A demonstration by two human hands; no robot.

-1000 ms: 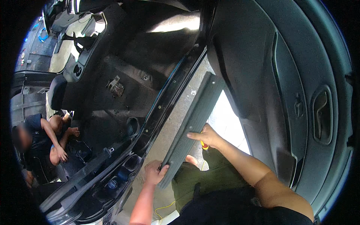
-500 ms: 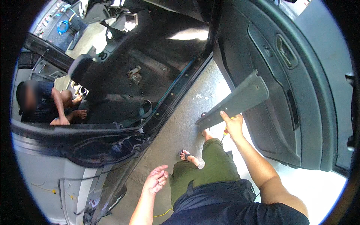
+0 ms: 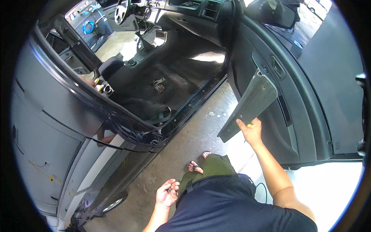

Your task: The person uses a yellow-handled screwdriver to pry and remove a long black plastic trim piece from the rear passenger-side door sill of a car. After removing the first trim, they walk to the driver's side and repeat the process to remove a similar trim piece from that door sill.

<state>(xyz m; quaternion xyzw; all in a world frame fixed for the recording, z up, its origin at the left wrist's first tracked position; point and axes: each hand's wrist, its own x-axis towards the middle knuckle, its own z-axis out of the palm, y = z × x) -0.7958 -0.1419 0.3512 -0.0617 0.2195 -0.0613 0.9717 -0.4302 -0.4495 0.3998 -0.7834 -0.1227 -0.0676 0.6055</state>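
Observation:
My right hand (image 3: 252, 132) grips a long dark grey plastic sill trim panel (image 3: 253, 98), its thumb on the face near the lower end. The panel is tilted up beside the open car door. A bit of yellow handle (image 3: 250, 125) shows in the same hand; in the earlier frame it looks like a screwdriver. My left hand (image 3: 167, 195) is held palm up by my waist with curled fingers. Small dark pieces (image 3: 169, 190) rest in it, too small to name for certain.
The open car door (image 3: 278, 116) stands on the right. Left of me lies the car's stripped, dark-carpeted floor (image 3: 181, 77), bordered by the door sill (image 3: 193, 102). A wing mirror (image 3: 272, 13) is at the top right. Another person is partly hidden behind the car body.
My view has swung, bringing the dashboard and steering wheel in. The panel is raised nearer upright in my right hand. My left hand has turned palm up, showing small dark pieces.

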